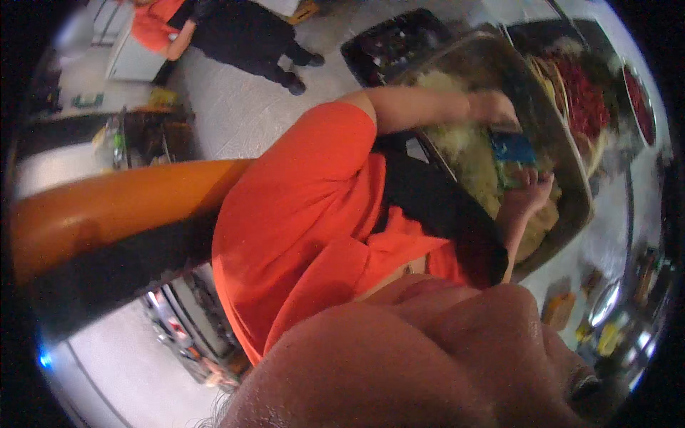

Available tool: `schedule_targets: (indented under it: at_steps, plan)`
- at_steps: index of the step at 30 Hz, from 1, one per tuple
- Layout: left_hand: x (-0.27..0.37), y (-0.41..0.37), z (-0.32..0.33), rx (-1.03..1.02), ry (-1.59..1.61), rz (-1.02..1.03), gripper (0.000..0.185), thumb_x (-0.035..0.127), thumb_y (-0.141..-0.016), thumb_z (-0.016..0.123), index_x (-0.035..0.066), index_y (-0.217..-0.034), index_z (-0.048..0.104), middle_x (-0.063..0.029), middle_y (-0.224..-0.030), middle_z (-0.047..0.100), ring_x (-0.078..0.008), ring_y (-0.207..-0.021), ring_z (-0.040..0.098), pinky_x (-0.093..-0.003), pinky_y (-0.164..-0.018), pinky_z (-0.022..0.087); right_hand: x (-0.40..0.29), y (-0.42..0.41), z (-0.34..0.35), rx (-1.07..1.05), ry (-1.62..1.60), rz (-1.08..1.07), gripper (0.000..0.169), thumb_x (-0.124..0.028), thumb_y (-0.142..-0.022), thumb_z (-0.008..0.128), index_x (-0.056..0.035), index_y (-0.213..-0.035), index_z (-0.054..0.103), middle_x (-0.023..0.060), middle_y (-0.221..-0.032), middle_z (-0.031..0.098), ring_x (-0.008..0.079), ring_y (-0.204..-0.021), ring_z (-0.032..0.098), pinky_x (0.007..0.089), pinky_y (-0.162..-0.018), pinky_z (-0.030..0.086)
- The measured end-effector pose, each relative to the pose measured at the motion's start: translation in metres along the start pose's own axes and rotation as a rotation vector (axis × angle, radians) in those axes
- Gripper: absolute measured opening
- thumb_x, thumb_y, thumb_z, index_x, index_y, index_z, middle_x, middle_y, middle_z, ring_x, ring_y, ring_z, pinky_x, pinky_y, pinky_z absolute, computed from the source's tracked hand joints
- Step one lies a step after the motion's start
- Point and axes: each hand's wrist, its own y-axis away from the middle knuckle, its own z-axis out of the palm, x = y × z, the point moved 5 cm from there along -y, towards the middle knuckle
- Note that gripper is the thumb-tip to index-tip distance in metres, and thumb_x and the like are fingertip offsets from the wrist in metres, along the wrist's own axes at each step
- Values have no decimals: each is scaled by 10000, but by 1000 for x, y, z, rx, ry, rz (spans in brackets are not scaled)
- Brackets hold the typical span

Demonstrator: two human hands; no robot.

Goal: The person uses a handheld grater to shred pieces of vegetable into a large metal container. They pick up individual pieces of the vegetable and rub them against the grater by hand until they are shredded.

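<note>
A large, deep tub (575,214) holds a pale, mash-like or dough-like mass (471,160). My left hand (495,109) reaches in from the top of the view, its fingers at the near end of a flat blue object (514,148). It seems to grip that object, though blur hides the fingertips. My right hand (530,187) is over the mass at the other side, fingers curled beside a pale green thing (511,174). I cannot tell whether the green thing is part of the blue object, or whether my right hand grips it.
Beyond the tub lie red shredded food (583,99) and a round metal bowl (639,104) of red contents. A black crate (396,48) stands beside the tub. Another person (230,37) in an orange top and dark clothes is on the grey floor. A rounded orange surface (128,192) is behind me.
</note>
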Motion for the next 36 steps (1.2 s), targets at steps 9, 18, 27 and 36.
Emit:
schedule_targets:
  at_steps: [9, 18, 27, 36]
  plan:
    - [8, 3, -19, 157, 135, -325, 229, 175, -788, 547, 103, -984, 640, -130, -937, 627, -321, -909, 574, -404, -797, 451, 2, -11, 2, 40, -71, -32, 215, -337, -909, 409, -123, -887, 416, 23, -708, 415, 159, -594, 420, 307, -567, 424]
    - [41, -16, -2, 179, 221, -197, 217, 208, -805, 537, 59, -932, 630, -111, -857, 640, -295, -817, 602, -396, -712, 478, 5, -18, -4, -59, -99, -71, 202, -306, -930, 372, -113, -880, 406, 19, -695, 404, 144, -582, 409, 267, -539, 397]
    - [24, -14, 4, -16, 78, -476, 148, 182, -767, 527, 72, -801, 620, -117, -760, 624, -271, -725, 613, -406, -635, 477, 11, -31, -20, -13, -137, -74, 203, -298, -917, 379, -132, -803, 350, 0, -624, 349, 122, -485, 337, 262, -467, 366]
    - [22, -12, 11, 151, 166, -289, 131, 146, -717, 550, 65, -770, 637, -104, -801, 635, -257, -791, 608, -387, -691, 462, -1, -3, -3, 106, -36, -112, 234, -319, -933, 367, -114, -827, 334, 14, -643, 373, 132, -549, 354, 295, -485, 357]
